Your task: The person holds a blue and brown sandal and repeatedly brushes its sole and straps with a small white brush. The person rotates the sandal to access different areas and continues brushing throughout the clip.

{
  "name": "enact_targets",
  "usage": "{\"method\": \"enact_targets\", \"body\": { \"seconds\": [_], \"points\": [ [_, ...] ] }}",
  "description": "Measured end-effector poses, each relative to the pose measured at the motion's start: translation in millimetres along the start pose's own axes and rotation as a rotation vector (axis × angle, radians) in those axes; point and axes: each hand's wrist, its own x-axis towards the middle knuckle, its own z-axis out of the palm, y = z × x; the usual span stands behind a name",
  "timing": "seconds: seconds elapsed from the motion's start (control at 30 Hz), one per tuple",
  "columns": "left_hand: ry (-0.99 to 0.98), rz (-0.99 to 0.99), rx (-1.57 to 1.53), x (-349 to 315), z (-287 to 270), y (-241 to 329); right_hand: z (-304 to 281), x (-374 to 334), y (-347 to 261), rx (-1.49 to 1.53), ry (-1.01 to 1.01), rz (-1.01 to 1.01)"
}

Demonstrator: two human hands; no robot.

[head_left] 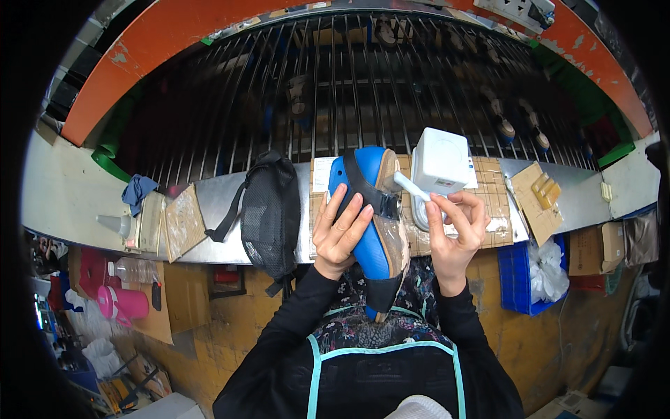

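Observation:
My left hand (340, 234) is closed around the side of a blue shoe last (375, 253). Black straps (360, 176) wrap the last near its top end, and a black band covers its lower end. A tan edge (392, 234) runs along its right side. Between the fingertips of my right hand (457, 234) is the pale handle of a small brush (410, 186). Its head touches, or nearly touches, the tan edge near the top of the last. A white square container (441, 157) stands just beyond the brush, and a round white rim shows below it.
A black mesh bag (269, 216) lies left of the cardboard work mat (492, 202). Metal bars (335, 84) span the conveyor beyond, with several shoes. A blue crate (515, 283) with plastic bags stands below right. A yellow block (546, 190) rests on a board at right.

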Motion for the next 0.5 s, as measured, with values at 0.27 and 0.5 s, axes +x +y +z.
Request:
{"method": "enact_targets", "body": {
  "seconds": [0.27,0.5],
  "points": [
    [0.016,0.012,-0.014,3,-3,-2,-2,18,1,-0.111,0.082,-0.213],
    [-0.010,0.040,-0.018,7,-7,-4,-16,21,3,-0.077,-0.051,-0.279]
  ]
}}
